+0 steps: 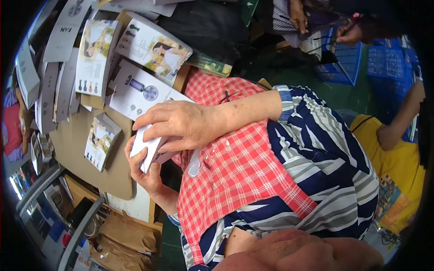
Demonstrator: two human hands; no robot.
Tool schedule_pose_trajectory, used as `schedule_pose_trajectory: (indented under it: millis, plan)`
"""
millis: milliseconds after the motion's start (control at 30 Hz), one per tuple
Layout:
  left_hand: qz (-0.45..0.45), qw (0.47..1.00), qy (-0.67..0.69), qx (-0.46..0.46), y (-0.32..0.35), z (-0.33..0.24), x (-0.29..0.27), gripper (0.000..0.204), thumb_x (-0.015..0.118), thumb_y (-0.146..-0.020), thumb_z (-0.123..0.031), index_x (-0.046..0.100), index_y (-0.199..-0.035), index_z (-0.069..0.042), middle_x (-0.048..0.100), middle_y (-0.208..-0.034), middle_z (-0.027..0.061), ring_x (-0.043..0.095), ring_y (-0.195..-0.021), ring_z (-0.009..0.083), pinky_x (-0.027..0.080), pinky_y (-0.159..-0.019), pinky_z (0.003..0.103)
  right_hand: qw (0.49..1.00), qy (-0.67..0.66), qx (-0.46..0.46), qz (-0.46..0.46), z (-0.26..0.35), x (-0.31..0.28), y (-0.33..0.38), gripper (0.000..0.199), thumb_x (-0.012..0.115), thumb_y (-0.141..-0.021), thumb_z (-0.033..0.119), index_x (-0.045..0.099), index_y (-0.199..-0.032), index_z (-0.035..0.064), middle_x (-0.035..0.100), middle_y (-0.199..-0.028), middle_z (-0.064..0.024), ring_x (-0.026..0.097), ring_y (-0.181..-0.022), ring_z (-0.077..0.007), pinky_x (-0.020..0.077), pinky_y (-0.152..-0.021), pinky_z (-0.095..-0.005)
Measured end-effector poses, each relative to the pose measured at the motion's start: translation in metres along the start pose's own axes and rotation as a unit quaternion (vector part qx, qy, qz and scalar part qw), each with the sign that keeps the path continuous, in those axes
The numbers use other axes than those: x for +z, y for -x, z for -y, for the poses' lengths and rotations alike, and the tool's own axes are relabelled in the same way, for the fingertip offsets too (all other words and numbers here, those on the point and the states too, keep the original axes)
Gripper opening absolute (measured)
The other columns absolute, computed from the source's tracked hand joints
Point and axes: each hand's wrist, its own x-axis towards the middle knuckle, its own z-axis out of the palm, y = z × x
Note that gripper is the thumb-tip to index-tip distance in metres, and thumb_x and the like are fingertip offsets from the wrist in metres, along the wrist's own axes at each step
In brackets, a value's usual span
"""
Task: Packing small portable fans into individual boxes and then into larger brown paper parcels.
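A small white cardboard box (147,147) is held between my two hands in front of the red checked apron. My right hand (176,124) reaches across from the right and lies over the box's upper side, fingers bent along it. Below it, my left hand (147,174) grips the box with the thumb and fingers on its lower end. Its far faces are hidden by the hands. Just beyond lies a larger white carton (144,88) printed with a purple handheld fan. Another small printed box (101,141) rests on the brown cardboard surface (86,156) to the left.
Printed white cartons (97,56) stand and lean in rows at the far left. A metal rail (83,226) and brown paper packages (126,235) are at the lower left. Blue crates (343,67) stand at the upper right, near another person's hands (298,18). Someone in yellow (389,158) is at right.
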Motion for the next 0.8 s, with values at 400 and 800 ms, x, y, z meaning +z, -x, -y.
schedule_pose_trajectory:
  millis: [400,800]
  plan:
    - [0.014,1.0,-0.008,0.013,-0.002,-0.003,0.0,0.036,0.07,-0.078,-0.032,0.059,-0.103,-0.009,0.045,-0.122,0.0232,0.045,-0.115,0.034,0.037,-0.095,0.044,1.0,0.015,0.006,0.009,0.005,-0.002,-0.003,0.039,0.072,-0.072,0.015,0.055,-0.106,0.0068,0.051,-0.121,-0.0146,0.054,-0.106,-0.0313,0.0453,-0.087,-0.04]
    - [0.008,1.0,-0.012,-0.006,-0.003,-0.008,0.003,0.04,0.065,-0.082,-0.037,0.055,-0.107,-0.007,0.041,-0.129,0.0199,0.042,-0.119,0.0301,0.035,-0.098,0.04,0.998,0.01,0.023,0.049,0.004,-0.005,-0.009,0.035,0.067,-0.075,0.015,0.057,-0.106,0.0052,0.05,-0.12,-0.0156,0.052,-0.108,-0.0335,0.0424,-0.091,-0.0412]
